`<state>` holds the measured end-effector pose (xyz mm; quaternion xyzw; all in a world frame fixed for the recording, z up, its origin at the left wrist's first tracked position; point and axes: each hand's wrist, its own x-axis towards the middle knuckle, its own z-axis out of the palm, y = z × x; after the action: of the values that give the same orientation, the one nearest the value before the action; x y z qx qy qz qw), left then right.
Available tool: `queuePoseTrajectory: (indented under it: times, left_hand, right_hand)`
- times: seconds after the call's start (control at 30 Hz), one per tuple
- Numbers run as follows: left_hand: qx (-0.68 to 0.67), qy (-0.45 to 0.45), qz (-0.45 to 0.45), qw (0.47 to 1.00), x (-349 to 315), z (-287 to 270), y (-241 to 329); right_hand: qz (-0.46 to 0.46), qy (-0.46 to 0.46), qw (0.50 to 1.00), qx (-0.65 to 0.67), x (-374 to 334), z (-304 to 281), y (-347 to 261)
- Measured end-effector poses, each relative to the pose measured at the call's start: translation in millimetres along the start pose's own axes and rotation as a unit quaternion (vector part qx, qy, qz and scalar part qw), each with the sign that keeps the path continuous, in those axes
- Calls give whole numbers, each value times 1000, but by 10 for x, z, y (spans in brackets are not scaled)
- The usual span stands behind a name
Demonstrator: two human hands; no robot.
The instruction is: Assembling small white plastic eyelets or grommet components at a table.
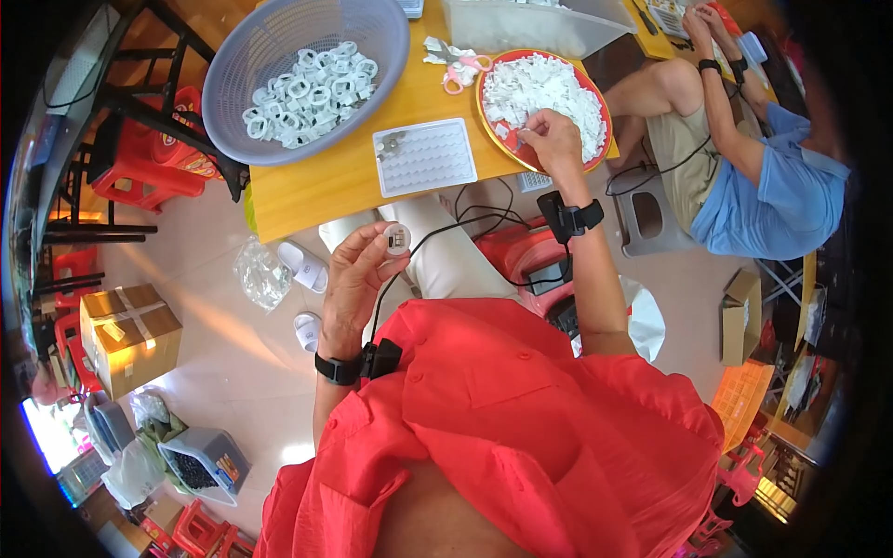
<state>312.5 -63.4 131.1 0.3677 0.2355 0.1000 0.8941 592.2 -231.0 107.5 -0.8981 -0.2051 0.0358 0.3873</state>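
My left hand [355,270] is raised over my lap, thumb and fingers pinching a small round translucent casing [398,239] with small dark and pale parts inside. At the table's front right, my right hand [560,147] reaches over a red plate [507,141] heaped with small white plastic pieces [549,86]. Its thumb and forefinger are pressed together at the edge of the heap; whatever is between them is too small to make out. Left of that plate lies a white tray [435,166] with rows of shallow hollows, a few small greyish round pieces in its upper left corner.
A grey-purple basket [228,79] of clear ring-shaped parts [316,93] stands at the table's left. Pink-handled scissors [454,79] and a translucent bin [539,28] lie farther back. A co-worker in blue [763,186] sits at right. A black cable [437,231] runs across my lap.
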Motion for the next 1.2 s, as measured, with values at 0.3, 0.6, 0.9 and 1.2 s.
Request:
queuePoseTrajectory:
  times: [0.3, 0.6, 0.9, 1.2]
  left_hand:
    - [9, 10, -4, 1000, -5, 27, 11]
    - [12, 16, -1, 1000, -71, 26, 27]
    - [-1, 15, 3, 1000, -130, 11, 29]
    - [-13, 0, 14, 1000, -134, 6, 35]
  right_hand:
    - [44, -5, 947, 318, -102, -145, -72]
    - [22, -42, 926, 373, -382, -195, -550]
    - [53, -184, 852, 487, -622, 5, -773]
    - [25, -282, 869, 406, -919, 109, -1223]
